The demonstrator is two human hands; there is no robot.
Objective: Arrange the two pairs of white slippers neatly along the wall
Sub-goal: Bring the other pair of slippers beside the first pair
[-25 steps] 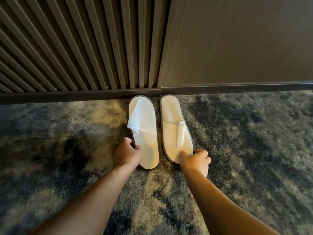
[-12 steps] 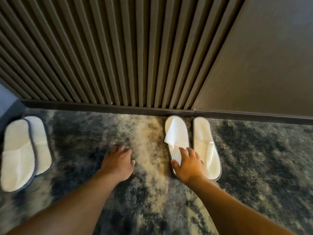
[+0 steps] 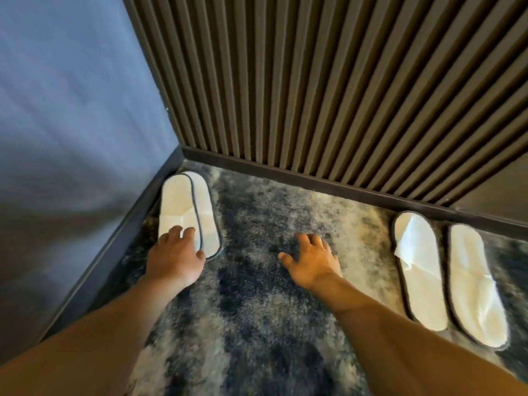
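Note:
One pair of white slippers with dark trim lies side by side at the right, toes to the slatted wall: the left slipper (image 3: pixel 418 270) and the right slipper (image 3: pixel 475 284). The second pair (image 3: pixel 185 208) lies in the left corner, one slipper overlapping the other. My left hand (image 3: pixel 174 255) rests with spread fingers on the heel end of that stacked pair, not gripping it. My right hand (image 3: pixel 311 260) hovers open over the carpet between the two pairs, holding nothing.
The slatted brown wall (image 3: pixel 314 95) with its dark baseboard (image 3: pixel 314 182) runs along the back. A blue-grey side wall (image 3: pixel 71 124) closes the left corner. Mottled grey carpet (image 3: pixel 257 324) covers the floor between the pairs.
Both hands have left the right pair and moved left. The view has swung left to the corner. My left hand has reached the stacked pair there.

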